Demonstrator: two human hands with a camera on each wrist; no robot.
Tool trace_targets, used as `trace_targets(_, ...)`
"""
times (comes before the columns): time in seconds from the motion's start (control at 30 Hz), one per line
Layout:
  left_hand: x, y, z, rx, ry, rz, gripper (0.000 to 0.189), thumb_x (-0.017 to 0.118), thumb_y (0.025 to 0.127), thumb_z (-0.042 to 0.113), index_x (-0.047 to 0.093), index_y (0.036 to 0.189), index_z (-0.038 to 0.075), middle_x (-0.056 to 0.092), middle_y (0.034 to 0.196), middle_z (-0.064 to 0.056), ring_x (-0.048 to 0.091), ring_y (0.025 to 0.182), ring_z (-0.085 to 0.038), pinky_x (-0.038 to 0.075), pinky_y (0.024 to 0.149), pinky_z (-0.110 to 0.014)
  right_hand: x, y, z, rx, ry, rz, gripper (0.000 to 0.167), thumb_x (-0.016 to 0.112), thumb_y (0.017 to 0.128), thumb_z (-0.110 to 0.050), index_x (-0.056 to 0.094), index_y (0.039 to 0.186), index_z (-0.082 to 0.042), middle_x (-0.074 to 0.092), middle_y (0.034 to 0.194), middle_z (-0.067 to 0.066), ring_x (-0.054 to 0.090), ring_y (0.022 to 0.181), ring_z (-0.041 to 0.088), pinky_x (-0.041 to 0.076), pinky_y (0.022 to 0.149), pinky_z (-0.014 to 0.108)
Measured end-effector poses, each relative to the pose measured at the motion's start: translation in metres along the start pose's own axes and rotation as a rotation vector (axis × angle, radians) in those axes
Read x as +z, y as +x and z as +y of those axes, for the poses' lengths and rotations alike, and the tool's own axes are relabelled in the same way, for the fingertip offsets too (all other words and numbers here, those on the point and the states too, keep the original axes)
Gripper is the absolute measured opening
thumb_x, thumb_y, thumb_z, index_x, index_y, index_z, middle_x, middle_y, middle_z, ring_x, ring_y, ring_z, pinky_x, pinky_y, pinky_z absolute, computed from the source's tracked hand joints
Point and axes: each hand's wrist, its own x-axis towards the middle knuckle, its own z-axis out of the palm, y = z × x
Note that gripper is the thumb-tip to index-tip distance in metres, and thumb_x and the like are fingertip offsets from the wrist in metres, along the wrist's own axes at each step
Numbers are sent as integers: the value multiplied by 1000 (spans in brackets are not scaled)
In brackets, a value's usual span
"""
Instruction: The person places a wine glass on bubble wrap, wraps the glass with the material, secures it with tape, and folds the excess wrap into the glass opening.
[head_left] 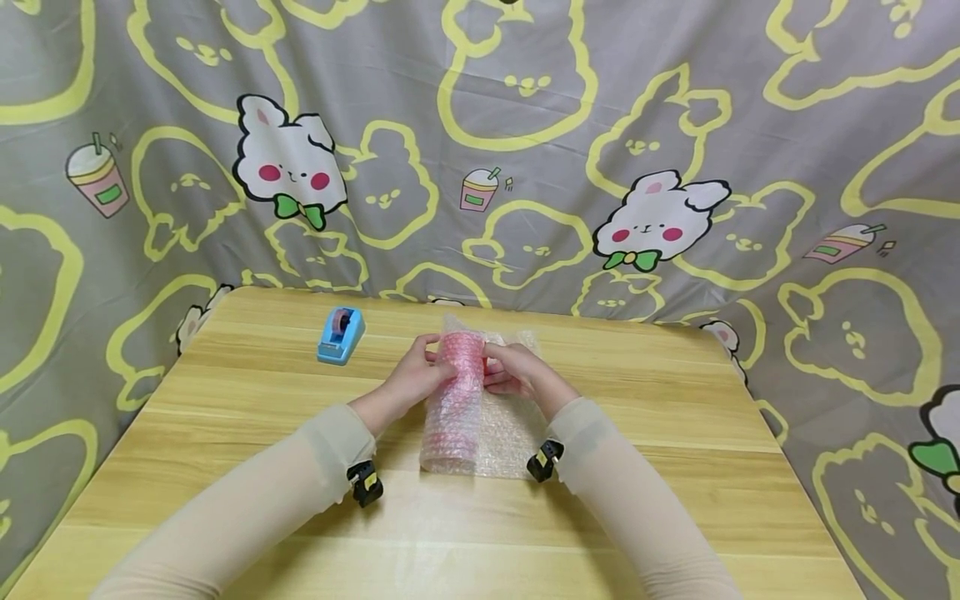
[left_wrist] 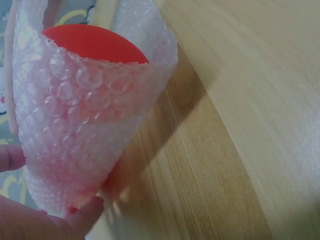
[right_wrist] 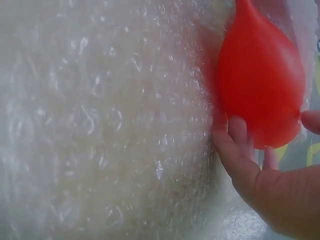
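Observation:
A sheet of bubble wrap [head_left: 512, 435] lies on the table, its left part rolled around a long red object. The left wrist view shows the roll's near end with the object's smooth, rounded red end [left_wrist: 97, 43] inside. In the right wrist view the red object [right_wrist: 262, 75] appears bulb-shaped with a narrow neck, partly under the wrap. My left hand [head_left: 411, 377] grips the roll's far half from the left, thumb on the near side. On the right, my right hand [head_left: 525, 372] holds the bulb's far end between thumb and fingers.
A blue tape dispenser [head_left: 341, 336] with a roll of tape stands at the table's back left. The unrolled wrap extends right of the roll, under my right forearm. Behind the wooden table [head_left: 637, 400] hangs a grey patterned curtain [head_left: 420, 75]. Black cameras sit at both wrists.

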Motion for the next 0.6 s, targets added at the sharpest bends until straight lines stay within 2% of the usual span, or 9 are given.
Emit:
trace_targets(0.17,1,0,0,17,-11,-4,66,67,90,9,34,148,5,49,129,-22,56,110,-34,52,91,-42,3,-14,-9,8,-18,8,30,59,90,-23,56,110,-2,63,84,10,66,71,19,59,77,37)
trace_targets(0.37,3,-4,1,47,-1,-17,66,69,92,11,34,148,5,48,131,-23,57,111,-36,54,90,-44,5,-21,-12,-33,-27,55,17,61,93,-17,48,94,-6,59,89,9,67,74,21,57,85,47)
trace_targets(0.6,5,-6,2,88,26,-16,68,70,91,12,34,148,3,50,131,-25,58,113,-38,55,90,-45,8,-25,-13,-93,-109,154,14,62,92,-11,50,97,-5,57,88,9,61,71,20,57,80,53)
